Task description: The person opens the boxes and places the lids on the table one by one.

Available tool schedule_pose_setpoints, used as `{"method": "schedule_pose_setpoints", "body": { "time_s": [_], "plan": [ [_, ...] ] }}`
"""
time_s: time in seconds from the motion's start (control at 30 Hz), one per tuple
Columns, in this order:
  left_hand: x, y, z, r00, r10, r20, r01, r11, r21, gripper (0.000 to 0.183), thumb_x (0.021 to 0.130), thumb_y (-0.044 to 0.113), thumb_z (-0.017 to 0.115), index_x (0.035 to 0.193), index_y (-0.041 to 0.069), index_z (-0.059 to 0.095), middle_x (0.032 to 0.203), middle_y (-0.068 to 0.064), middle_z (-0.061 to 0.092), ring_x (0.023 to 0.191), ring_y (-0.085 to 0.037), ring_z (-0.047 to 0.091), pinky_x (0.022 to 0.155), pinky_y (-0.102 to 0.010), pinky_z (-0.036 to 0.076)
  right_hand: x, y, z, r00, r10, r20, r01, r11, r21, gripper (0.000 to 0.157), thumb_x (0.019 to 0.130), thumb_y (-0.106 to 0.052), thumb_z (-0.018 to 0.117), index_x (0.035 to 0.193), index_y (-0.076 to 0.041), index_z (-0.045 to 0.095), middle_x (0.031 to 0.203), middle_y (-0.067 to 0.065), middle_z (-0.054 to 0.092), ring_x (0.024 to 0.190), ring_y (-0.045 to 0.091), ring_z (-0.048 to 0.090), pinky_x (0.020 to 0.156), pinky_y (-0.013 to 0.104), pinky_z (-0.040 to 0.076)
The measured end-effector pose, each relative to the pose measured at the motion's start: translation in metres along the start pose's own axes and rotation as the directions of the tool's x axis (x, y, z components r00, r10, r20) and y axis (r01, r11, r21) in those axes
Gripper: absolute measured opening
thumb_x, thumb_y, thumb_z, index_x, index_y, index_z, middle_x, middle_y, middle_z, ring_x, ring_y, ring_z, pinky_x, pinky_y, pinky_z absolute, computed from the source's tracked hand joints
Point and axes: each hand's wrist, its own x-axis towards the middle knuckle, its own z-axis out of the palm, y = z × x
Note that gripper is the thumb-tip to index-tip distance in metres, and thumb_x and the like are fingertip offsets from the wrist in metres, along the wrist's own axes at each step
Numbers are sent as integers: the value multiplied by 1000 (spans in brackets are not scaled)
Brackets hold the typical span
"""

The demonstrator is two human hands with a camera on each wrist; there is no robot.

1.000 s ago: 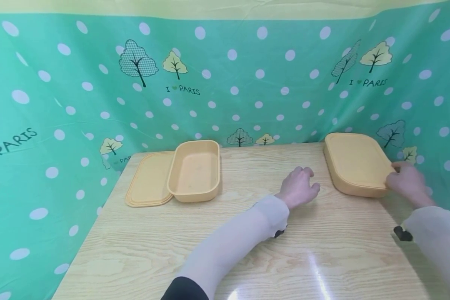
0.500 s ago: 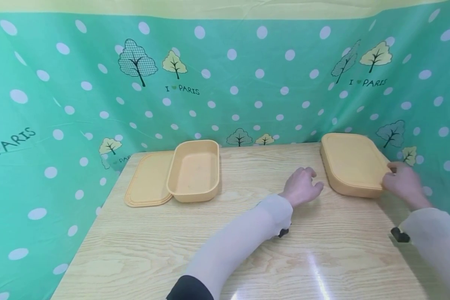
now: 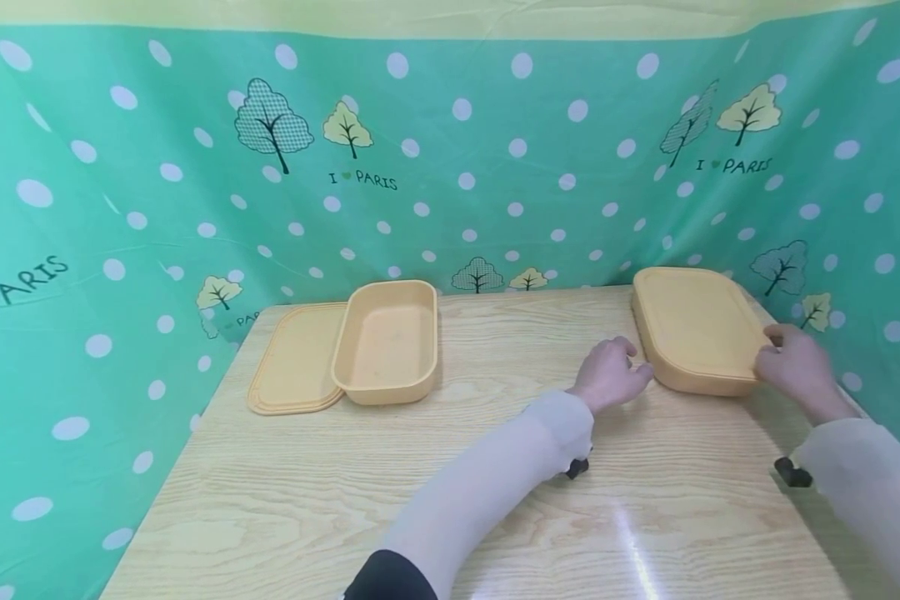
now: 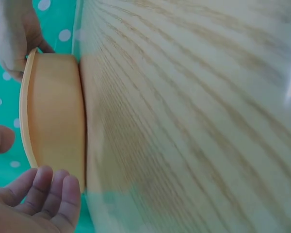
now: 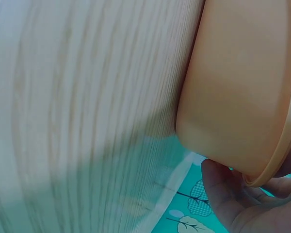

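A pale yellow lidded food container sits at the table's back right. My right hand holds its right side, thumb and fingers set about the lid's edge; in the right wrist view the thumb lies on the wall below the rim of the container. My left hand is by the container's left front corner, fingers loosely bent and holding nothing. In the left wrist view its fingertips overlap the end of the container; I cannot tell whether they touch it.
Farther left, an uncovered container of the same colour stands partly over a loose lid. The wood-grain table reaches to a green dotted cloth behind and at the sides.
The lidded container has slid a little to the left together with my right hand. My left hand has moved right, closer to it. The left container and lid stay put.
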Motion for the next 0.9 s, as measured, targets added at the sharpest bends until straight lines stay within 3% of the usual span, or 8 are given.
{"method": "schedule_pose_setpoints", "body": {
  "time_s": [0.27, 0.57, 0.9],
  "plan": [
    [2, 2, 2, 1000, -19, 2, 19, 999, -47, 39, 90, 42, 60, 113, 11, 63, 91, 6, 59, 83, -6, 55, 73, -18, 46, 1, -7, 5, 1000, 2, 13, -3, 1000, 8, 60, 89, -8, 33, 140, 18, 19, 131, 43, 33, 103, 47, 42, 69, 46, 45],
    [3, -6, 5, 997, -72, 16, 74, 985, -153, 40, 88, 40, 62, 113, 9, 63, 88, 6, 59, 80, -6, 54, 71, -19, 47, 1, -12, 12, 999, -13, 30, 12, 1000, 25, 60, 89, -10, 33, 141, 18, 20, 132, 43, 33, 102, 46, 43, 69, 45, 46],
    [6, -3, 5, 994, -108, 13, 108, 968, -227, 28, 90, 39, 62, 95, 12, 63, 81, 7, 57, 72, -5, 53, 63, -19, 45, 1, -19, 15, 1000, -9, 20, 8, 1000, 17, 58, 90, -9, 33, 140, 18, 21, 132, 43, 32, 102, 47, 42, 73, 50, 46]
  ]
}}
